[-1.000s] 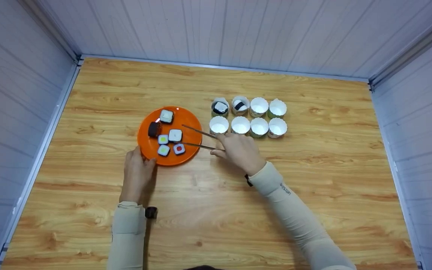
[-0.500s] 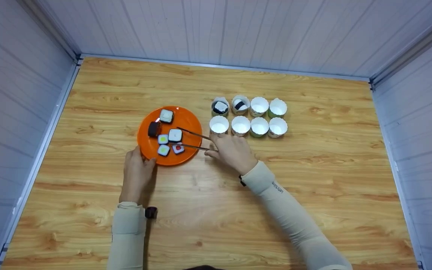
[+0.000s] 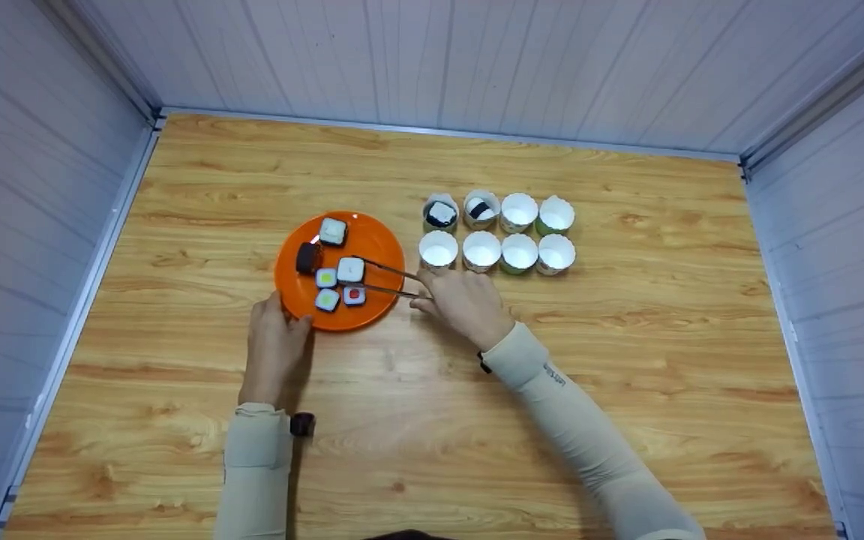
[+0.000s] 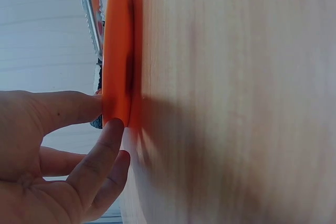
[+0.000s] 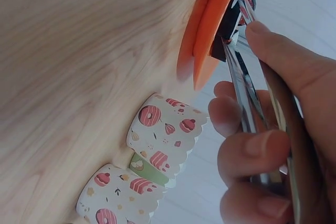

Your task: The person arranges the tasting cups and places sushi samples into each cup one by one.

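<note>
My left hand pinches the near-left rim of the orange plate, thumb over the edge and fingers below it in the left wrist view. The right hand grips metal tongs, which reach over the plate from the right. Their arms stand apart, one at each side of a white-topped sushi piece. A red-centred sushi roll sits close by the lower tip. Two yellow-centred rolls, a dark piece and another white-topped piece share the plate.
Several paper cups stand in two rows right of the plate, just beyond my right hand. The two back-left cups hold sushi pieces. Pale panel walls border the wooden table at the back and sides.
My right hand has moved left with the tongs, bringing their tips around the white-topped piece. The red-centred roll has shifted slightly up and left. The left hand stays at the rim.
</note>
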Action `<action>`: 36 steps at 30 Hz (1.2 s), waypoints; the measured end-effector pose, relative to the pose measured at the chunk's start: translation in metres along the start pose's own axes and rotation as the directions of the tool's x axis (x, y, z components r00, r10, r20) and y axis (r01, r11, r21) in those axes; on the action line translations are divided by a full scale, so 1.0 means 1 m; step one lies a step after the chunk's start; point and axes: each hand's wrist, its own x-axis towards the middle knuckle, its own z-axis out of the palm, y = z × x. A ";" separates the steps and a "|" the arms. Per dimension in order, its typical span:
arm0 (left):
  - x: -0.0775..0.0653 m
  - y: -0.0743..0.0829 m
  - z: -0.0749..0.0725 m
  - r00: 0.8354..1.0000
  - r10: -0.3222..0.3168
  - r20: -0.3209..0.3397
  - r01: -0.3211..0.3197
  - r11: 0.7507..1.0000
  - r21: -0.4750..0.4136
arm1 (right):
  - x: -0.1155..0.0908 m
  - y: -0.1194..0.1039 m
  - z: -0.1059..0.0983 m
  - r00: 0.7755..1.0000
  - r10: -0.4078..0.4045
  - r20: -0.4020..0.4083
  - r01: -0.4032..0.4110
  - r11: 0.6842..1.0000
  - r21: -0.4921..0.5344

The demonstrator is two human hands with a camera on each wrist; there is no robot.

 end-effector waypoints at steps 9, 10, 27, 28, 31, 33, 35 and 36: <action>-0.001 -0.001 0.000 0.999 0.034 -0.008 -0.034 0.999 -0.001 | -0.005 0.005 -0.006 0.996 -0.035 -0.082 0.037 0.999 0.020; 0.000 -0.001 0.000 0.999 0.034 -0.007 -0.034 0.999 -0.002 | -0.006 0.006 -0.007 0.995 -0.036 -0.088 0.038 0.999 0.022; -0.001 0.002 -0.001 1.000 -0.021 0.009 0.021 1.000 -0.018 | -0.031 0.051 -0.041 0.986 0.092 -0.139 -0.084 0.994 0.066; -0.001 0.002 -0.001 1.000 -0.024 0.011 0.024 1.000 -0.017 | -0.033 0.054 -0.042 0.985 0.099 -0.142 -0.091 0.994 0.066; -0.002 0.002 -0.001 1.000 -0.016 0.012 0.016 1.000 -0.008 | -0.036 0.066 -0.047 0.980 0.127 -0.153 -0.118 0.991 0.064; -0.001 0.002 -0.001 1.000 -0.007 0.010 0.007 1.000 0.001 | -0.039 0.073 -0.050 0.976 0.140 -0.167 -0.132 0.989 0.059; -0.001 0.002 -0.001 1.000 0.005 0.005 -0.005 1.000 0.012 | -0.042 0.080 -0.053 0.972 0.166 -0.165 -0.156 0.985 0.067; -0.001 0.001 -0.001 1.000 0.010 0.003 -0.010 1.000 0.016 | -0.044 0.083 -0.054 0.970 0.179 -0.166 -0.169 0.983 0.074</action>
